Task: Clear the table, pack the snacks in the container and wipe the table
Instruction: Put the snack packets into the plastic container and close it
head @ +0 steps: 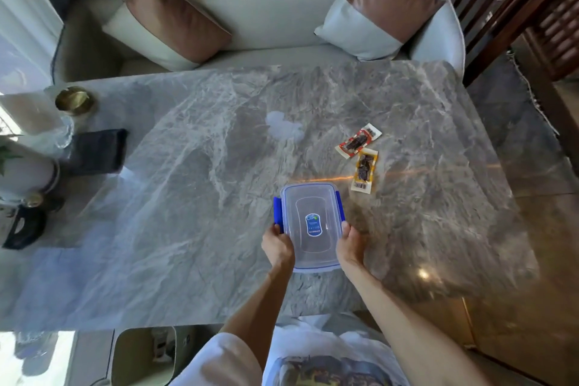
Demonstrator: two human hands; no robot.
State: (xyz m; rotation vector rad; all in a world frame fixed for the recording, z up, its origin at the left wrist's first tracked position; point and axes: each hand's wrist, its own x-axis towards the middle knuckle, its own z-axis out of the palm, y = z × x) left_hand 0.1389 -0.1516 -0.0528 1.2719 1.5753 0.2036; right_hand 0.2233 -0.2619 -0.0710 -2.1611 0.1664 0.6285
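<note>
Two hands are holding the clear container (pixel 311 226) at its near corners, and we are seeing only part of each: the left hand (pixel 277 246) is wrapping the near-left edge with its fingertips tucked under the blue side clip (pixel 277 213), so those tips are hidden. The right hand (pixel 351 247) is pressing against the near-right edge, thumb up on the rim, and its other fingers are out of sight beneath the box. Each grip is pressed closed on the container, both forearms reaching forward from the bottom of the view, the wrists angling slightly inward. The lid is on; through it we are making out only a small blue label, its print too blurred to read, and we cannot tell whether anything lies inside. The container is resting on or just over the marble desk (pixel 194 197); which, we cannot tell. Beyond the right grip and to its right, two snack packets (pixel 360 155) are lying touching each other. Straight beyond the grips, a pale wet smear (pixel 283 127) is showing. Far to the left of the left grip, a dark folded cloth (pixel 95 150) is lying, with other objects at that edge cut off.
</note>
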